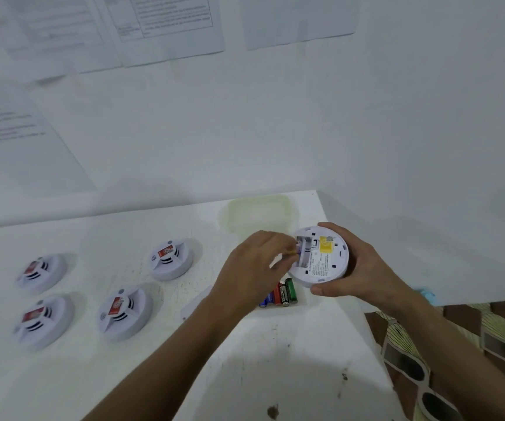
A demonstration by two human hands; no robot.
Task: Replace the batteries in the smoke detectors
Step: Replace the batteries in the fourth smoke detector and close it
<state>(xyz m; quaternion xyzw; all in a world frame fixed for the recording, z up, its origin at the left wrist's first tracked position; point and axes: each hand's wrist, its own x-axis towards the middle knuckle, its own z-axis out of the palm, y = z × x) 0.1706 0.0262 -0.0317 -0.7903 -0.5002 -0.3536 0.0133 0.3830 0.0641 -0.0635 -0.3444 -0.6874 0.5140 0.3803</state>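
Observation:
My right hand [356, 267] grips a round white smoke detector [321, 262] held back side up above the table's right end; a yellow label and an open battery compartment show. My left hand [257, 262] pinches a small battery [295, 252] at the left edge of that compartment; most of the battery is hidden by my fingers. Several loose batteries [280, 294], blue, red and green, lie on the table just below the detector. A white flat cover piece [196, 302] lies partly under my left forearm.
Several more white smoke detectors with red labels sit face up on the white table [245, 360]: two at the left [40, 271] [41, 320], two in the middle [172, 258] [123, 312]. A pale translucent tray [259, 215] stands against the wall. The table edge runs down the right.

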